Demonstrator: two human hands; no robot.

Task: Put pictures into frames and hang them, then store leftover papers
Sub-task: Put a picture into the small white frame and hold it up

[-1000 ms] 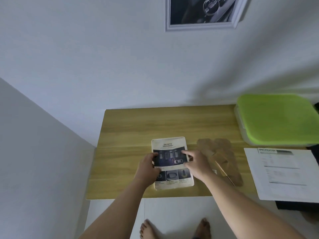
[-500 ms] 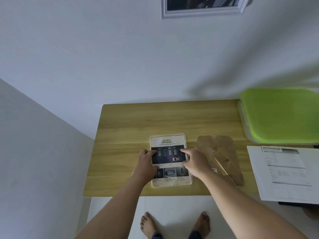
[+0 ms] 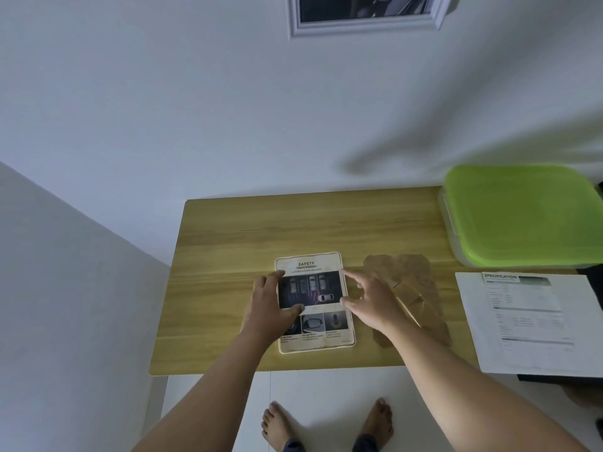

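Observation:
A small frame with a "SAFETY" car picture (image 3: 321,327) lies flat on the wooden table (image 3: 228,243), near its front edge. My left hand (image 3: 270,308) rests on the frame's left side, fingers and thumb spread over the picture. My right hand (image 3: 372,301) hovers at the frame's right edge with fingers spread, thumb near the edge. A brown frame backing board (image 3: 414,282) lies just right of the frame, partly under my right arm. A framed picture (image 3: 362,14) hangs on the wall above.
A green-lidded plastic box (image 3: 522,216) sits at the table's back right. A white "SPECIFICATION" sheet (image 3: 532,321) lies in front of it, over a dark object at the front edge. Walls close in behind and on the left. My bare feet show below.
My right hand has drawn back from the picture's middle to the frame's right edge and spread its fingers. My left hand has slid a little farther onto the picture. The frame stays put.

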